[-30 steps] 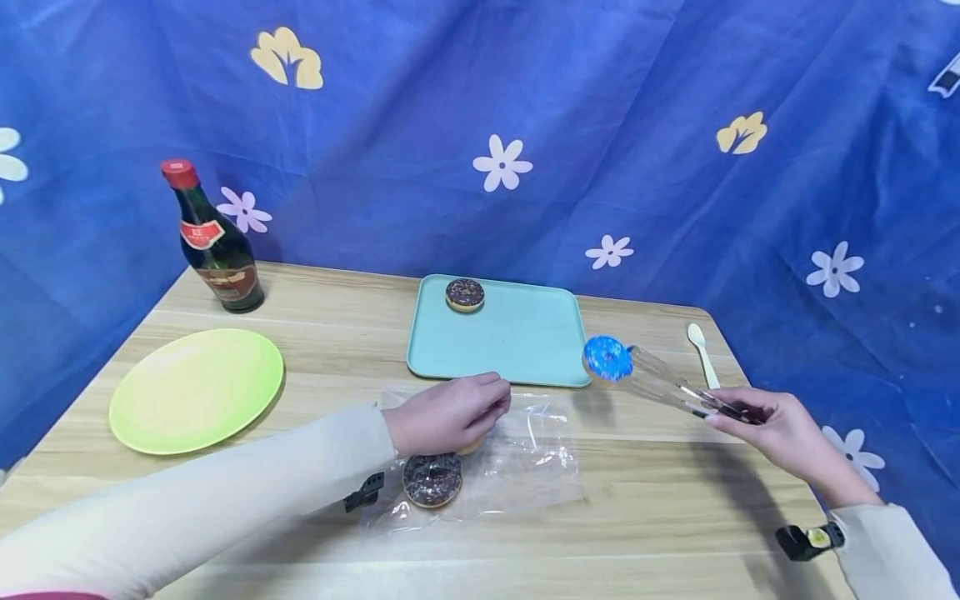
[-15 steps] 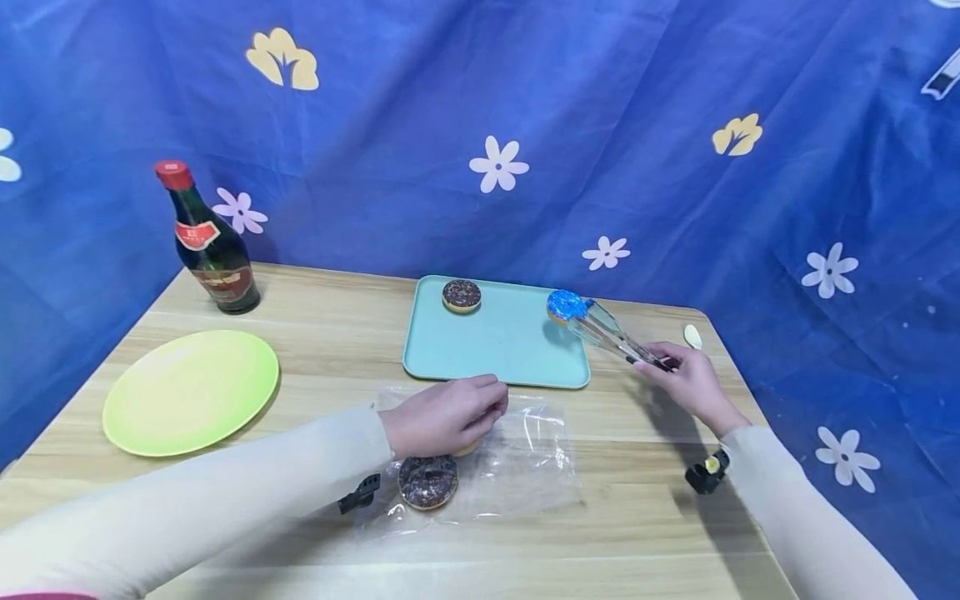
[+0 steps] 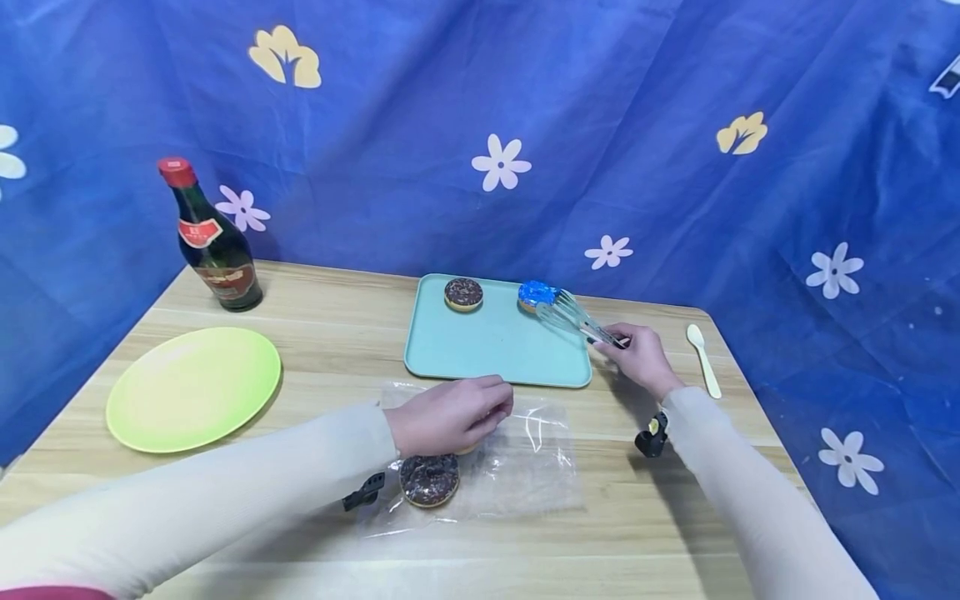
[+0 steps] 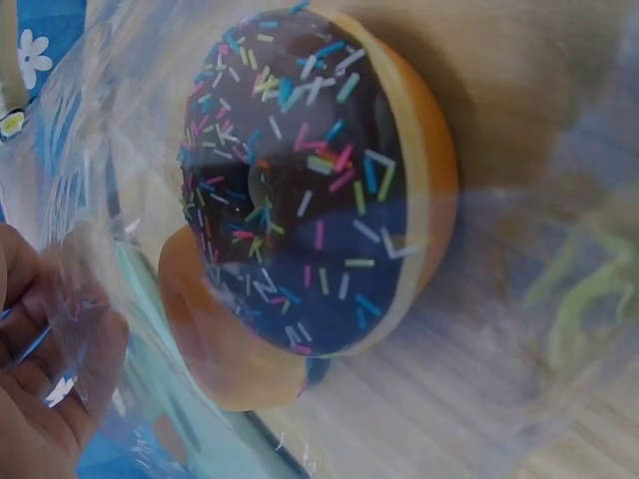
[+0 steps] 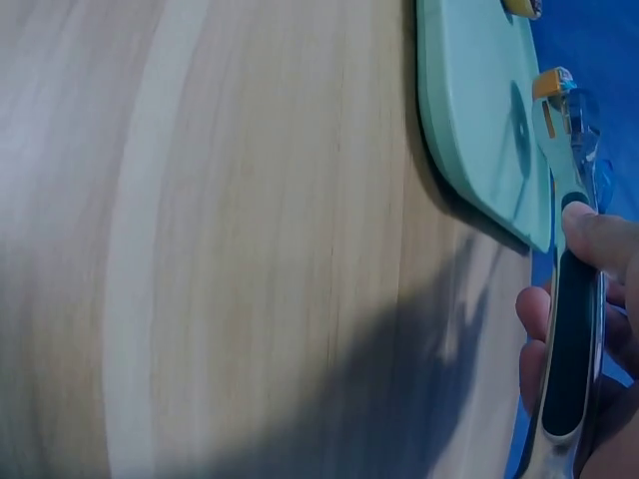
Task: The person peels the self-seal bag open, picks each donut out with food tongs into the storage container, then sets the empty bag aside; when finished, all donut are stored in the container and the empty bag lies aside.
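My right hand [image 3: 637, 358] grips a pair of tongs [image 5: 571, 344] by the handles. Between their far ends sits a blue-iced donut [image 3: 536, 295], over the back right part of the turquoise tray [image 3: 498, 354]; whether it touches the tray is unclear. A chocolate donut [image 3: 463, 293] lies on the tray's back left. With curled fingers, my left hand [image 3: 455, 415] pinches the edge of a clear plastic bag [image 3: 525, 471] on the table. Inside are a chocolate donut with sprinkles [image 4: 300, 200] and, partly hidden behind it, a second donut [image 4: 230, 349].
A green plate [image 3: 193, 390] lies at the left, with a dark bottle with a red cap [image 3: 225, 262] standing behind it. Along the right edge rests a pale spoon [image 3: 703, 361]. A blue curtain [image 3: 390, 150] hangs behind the table.
My right hand has carried the blue donut in the tongs leftward and away from me, from beside the tray's right edge to over its back. My left hand has stayed at the bag.
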A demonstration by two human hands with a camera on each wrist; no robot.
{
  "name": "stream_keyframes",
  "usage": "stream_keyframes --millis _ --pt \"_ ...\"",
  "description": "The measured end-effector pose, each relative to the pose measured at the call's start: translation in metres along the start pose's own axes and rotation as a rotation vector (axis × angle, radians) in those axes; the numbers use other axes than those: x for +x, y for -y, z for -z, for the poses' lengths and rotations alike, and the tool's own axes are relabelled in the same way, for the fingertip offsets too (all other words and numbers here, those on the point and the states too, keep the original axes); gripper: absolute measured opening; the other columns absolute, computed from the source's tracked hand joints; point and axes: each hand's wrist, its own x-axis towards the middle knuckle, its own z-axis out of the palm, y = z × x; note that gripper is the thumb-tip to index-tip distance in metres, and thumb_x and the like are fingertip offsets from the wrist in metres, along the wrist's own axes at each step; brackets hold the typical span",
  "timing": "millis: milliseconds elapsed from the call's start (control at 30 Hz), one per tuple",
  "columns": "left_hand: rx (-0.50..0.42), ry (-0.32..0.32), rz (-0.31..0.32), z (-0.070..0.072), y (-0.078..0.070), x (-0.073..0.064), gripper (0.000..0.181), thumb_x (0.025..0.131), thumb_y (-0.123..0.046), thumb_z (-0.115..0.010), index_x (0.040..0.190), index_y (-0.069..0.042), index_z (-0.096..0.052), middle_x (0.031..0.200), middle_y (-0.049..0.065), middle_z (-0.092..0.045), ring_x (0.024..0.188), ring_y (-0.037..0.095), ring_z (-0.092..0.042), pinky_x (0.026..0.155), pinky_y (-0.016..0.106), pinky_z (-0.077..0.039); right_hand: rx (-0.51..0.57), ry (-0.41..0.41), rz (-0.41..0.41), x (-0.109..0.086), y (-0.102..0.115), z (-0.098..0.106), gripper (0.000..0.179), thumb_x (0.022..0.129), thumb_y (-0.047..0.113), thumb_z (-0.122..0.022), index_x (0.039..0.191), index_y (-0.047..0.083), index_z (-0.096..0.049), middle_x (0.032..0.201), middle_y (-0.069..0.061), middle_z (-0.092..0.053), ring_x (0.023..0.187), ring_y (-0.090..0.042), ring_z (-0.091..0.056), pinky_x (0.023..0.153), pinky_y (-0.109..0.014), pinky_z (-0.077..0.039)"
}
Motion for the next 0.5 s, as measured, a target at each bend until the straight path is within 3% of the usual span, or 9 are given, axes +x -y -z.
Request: stream_keyframes --millis 300,500 --pt "-0.008 0.008 0.015 0.000 0.000 -0.002 0.007 0.103 -0.009 -0.059 0.100 -0.013 -0.062 0.092 -0.005 -0.060 0.078 0.004 -0.054 0.071 0.018 -0.054 -0.052 0.031 -0.025 0.005 0.006 -0.012 0.039 0.098 0.017 -0.074 0.131 -0.001 -0.069 0.117 -0.024 -0.075 0.088 -0.024 -0.069 0.066 -0.020 -0.053" --pt "-0.016 0.021 0.009 0.001 -0.003 0.001 0.007 0.103 -0.008 -0.058 0.099 -0.014 -0.061 0.091 -0.005 -0.059 0.078 0.004 -0.054 0.071 0.018 -0.054 -0.065 0.035 -0.024 0.006 0.008 -0.014 0.039 0.098 0.018 -0.073 0.132 -0.001 -0.069 0.121 -0.024 -0.074 0.098 -0.030 -0.069 0.074 -0.023 -0.053"
